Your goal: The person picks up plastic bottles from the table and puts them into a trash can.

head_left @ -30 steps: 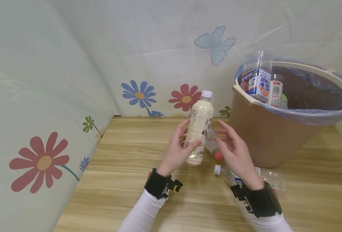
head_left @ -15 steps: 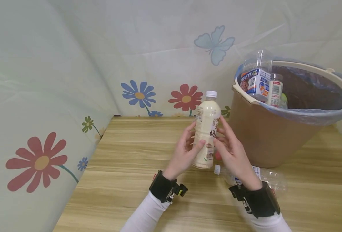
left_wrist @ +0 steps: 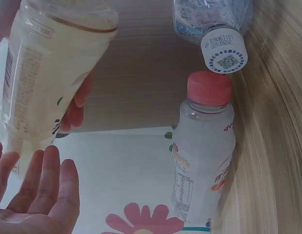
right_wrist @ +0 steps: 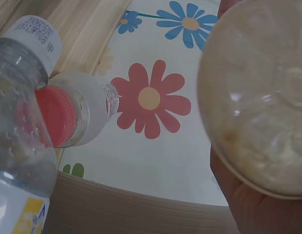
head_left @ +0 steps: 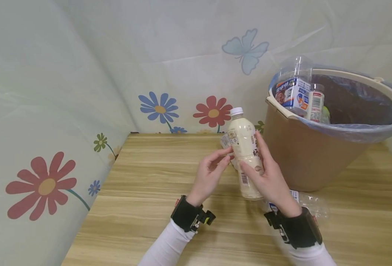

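A plastic bottle of cream-coloured drink (head_left: 244,142), white-capped and leaning a little to the left, is held up by my right hand (head_left: 274,181), thumb in front and fingers round the far side. My left hand (head_left: 209,173) is just left of it, fingers loosely bent near the label and holding nothing. Behind the bottle, largely covered in the head view, lies a pale bottle with a red cap (left_wrist: 209,88). A clear bottle (head_left: 312,205) with a blue-and-white label lies under my right wrist; its white cap (left_wrist: 224,48) shows in the left wrist view.
At the right stands a brown bin (head_left: 292,159) lined with a blue bag. A big clear labelled bottle (head_left: 294,92) and a small labelled bottle (head_left: 316,103) poke up inside it. The wooden table (head_left: 142,184) meets a flower-printed wall sheet (head_left: 182,66) behind.
The cream-coloured bottle has moved right and tilted leftward, passing from my left hand's grip into my right hand's. My left fingers have come off it.
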Available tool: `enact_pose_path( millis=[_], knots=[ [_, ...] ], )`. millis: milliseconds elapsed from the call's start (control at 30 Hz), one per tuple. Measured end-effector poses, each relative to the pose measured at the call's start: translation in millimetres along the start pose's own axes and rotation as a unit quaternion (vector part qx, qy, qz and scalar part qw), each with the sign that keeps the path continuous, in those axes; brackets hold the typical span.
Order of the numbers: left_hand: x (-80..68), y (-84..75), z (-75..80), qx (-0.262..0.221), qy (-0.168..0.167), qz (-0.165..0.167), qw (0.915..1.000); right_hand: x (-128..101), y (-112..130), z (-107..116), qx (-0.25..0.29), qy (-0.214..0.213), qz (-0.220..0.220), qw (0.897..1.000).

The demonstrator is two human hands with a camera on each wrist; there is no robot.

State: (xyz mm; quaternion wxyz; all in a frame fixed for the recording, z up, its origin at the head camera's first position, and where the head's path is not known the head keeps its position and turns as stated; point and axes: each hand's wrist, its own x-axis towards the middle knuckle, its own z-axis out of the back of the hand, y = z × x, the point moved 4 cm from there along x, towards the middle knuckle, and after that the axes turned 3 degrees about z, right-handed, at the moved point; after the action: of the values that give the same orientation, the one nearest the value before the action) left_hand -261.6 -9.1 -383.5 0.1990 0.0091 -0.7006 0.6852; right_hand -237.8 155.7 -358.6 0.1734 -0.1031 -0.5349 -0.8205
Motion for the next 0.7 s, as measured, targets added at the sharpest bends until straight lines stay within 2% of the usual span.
enact_pose_path(
  millis=[233, 533, 700],
  knots=[
    [0.5, 1.0, 3.7, 0.010, -0.008, -0.014, 0.9998, -0.2, -1.0, -0.2, -0.018, 0.001, -0.004, 1.000],
    [1.6, 7.2, 7.0, 0.083, -0.029, -0.022, 0.9959, 0.7, -6.6, -3.6, -0.031, -0.005, -0.015, 0.999],
    [1.3, 6.1, 8.8, 0.102, -0.037, -0.034, 0.9935, 2.4, -7.0, -1.9, -0.029, -0.005, -0.018, 0.999]
  ],
)
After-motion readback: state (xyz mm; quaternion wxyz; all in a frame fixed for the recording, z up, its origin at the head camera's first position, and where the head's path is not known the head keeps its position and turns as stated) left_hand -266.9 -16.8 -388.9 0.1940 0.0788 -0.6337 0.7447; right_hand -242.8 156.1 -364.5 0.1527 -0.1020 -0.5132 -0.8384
